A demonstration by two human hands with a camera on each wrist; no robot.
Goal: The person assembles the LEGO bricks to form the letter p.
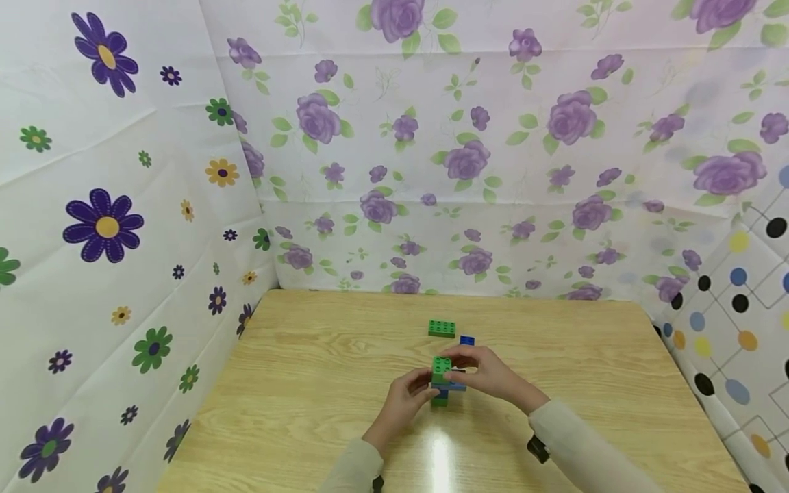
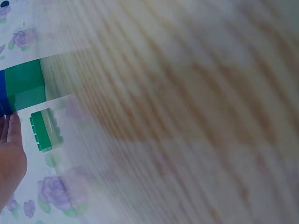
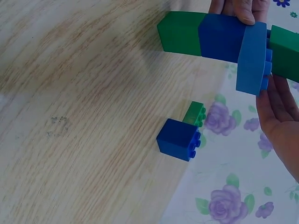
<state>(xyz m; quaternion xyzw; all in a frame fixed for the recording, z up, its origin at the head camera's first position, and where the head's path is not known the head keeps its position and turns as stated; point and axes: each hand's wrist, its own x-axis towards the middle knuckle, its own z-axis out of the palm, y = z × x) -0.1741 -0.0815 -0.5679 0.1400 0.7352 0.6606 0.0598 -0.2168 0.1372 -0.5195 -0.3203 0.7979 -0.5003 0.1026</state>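
A stack of bricks stands on the table between the hands: a green brick (image 3: 182, 33) at the bottom, a dark blue brick (image 3: 220, 37) on it, a lighter blue plate-like brick (image 3: 251, 60) across that, and a green brick (image 1: 441, 368) on top. My left hand (image 1: 403, 402) grips the stack's left side, its thumb near the dark blue brick. My right hand (image 1: 483, 373) pinches the top green brick, its thumb at the front and its fingers behind. In the left wrist view the bottom green brick (image 2: 25, 86) and some fingers show at the left edge.
Behind the stack, a flat green brick (image 1: 442, 329) and a dark blue brick (image 1: 467, 340) lie on the wooden table (image 1: 308, 383). Flowered cloth (image 1: 382, 137) hangs behind the table and at its left; a dotted cloth (image 1: 733, 342) hangs at the right.
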